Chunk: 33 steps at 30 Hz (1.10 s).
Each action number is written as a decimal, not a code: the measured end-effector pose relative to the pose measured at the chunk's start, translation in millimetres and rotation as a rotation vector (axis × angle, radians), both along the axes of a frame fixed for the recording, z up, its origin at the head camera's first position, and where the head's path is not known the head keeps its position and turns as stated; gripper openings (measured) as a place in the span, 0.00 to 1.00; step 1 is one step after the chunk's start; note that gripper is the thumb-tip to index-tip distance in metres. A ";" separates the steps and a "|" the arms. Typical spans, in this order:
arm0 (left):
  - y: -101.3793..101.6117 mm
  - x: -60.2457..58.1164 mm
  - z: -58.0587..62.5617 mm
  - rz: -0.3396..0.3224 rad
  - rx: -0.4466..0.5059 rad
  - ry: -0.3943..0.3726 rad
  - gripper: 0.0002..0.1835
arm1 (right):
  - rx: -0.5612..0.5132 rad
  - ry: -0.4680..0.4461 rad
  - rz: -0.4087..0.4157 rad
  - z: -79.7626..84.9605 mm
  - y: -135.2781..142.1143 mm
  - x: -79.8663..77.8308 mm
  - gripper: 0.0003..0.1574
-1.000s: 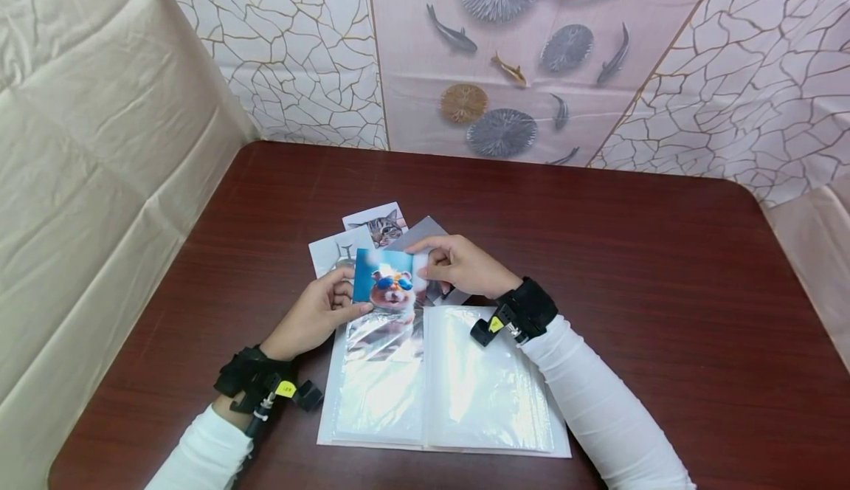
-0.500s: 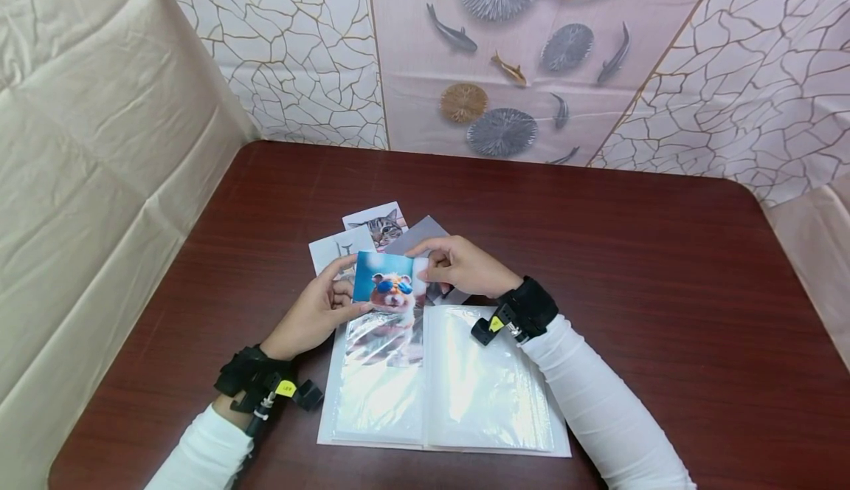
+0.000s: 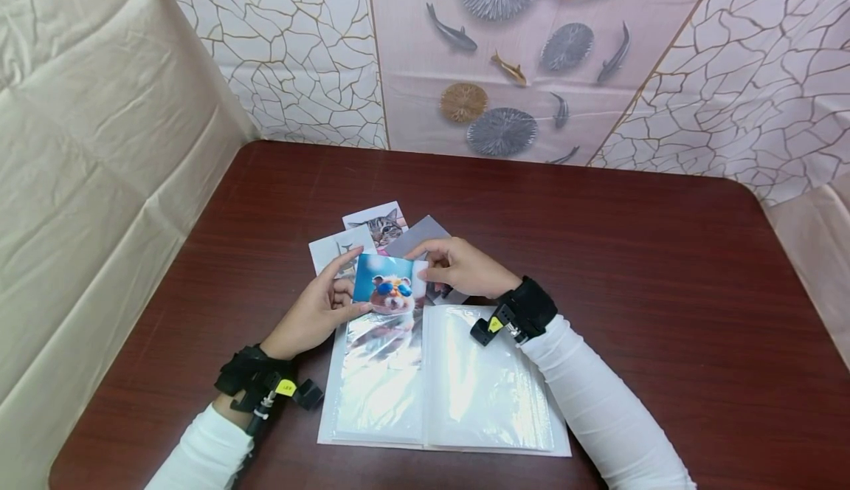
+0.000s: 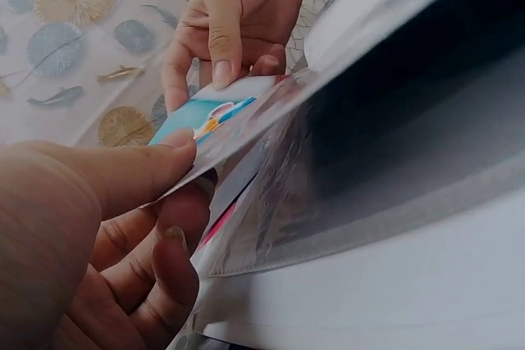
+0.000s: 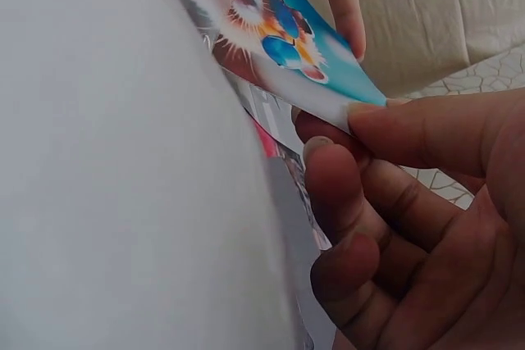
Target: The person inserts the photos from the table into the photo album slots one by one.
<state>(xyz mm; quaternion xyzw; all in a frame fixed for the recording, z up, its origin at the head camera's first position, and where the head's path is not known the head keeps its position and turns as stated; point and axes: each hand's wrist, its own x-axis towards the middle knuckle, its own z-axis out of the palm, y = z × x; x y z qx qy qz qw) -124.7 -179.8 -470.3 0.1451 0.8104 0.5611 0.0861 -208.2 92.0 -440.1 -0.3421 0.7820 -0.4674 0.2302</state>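
Note:
A photo (image 3: 392,291) of a small furry animal in blue sunglasses sits partly inside a clear pocket on the left page of an open photo album (image 3: 491,387). Its lower part shows through the shiny plastic; the upper part sticks out beyond the pocket's mouth. My left hand (image 3: 319,313) pinches the photo's left edge at the pocket mouth, thumb in front, one finger reaching up along the side. At the upper right corner, my right hand (image 3: 468,267) pinches the photo between thumb and fingers, as the right wrist view shows, its other fingers (image 5: 340,182) curled below.
Behind the album lie more prints on the brown table (image 3: 631,276): a cat photo (image 3: 385,228), a pale print (image 3: 335,249) and a grey one (image 3: 425,232), overlapping one another. A patterned backdrop (image 3: 319,54) hangs past the far table edge.
The photo has slid slightly down toward me, deeper into the pocket. My left index finger has shifted a little upward and right; my right hand has stayed nearly in place.

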 end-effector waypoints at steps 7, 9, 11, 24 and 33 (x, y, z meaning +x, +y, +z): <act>0.2 0.3 0.2 -0.003 0.007 -0.019 0.42 | 0.008 -0.005 0.002 -0.1 -0.5 0.8 0.19; 0.4 0.4 0.5 -0.003 0.007 -0.018 0.41 | 0.010 -0.006 0.004 -1.4 -0.3 0.4 0.19; 0.4 0.4 0.9 -0.001 0.008 -0.020 0.41 | 0.013 -0.008 0.006 -2.4 -0.3 0.3 0.18; 0.4 0.3 1.0 0.029 0.024 -0.026 0.35 | 0.037 -0.030 0.038 -0.8 -0.5 1.5 0.15; 0.1 0.4 0.8 0.033 0.031 -0.030 0.31 | 0.035 -0.041 0.071 0.1 -0.8 2.1 0.15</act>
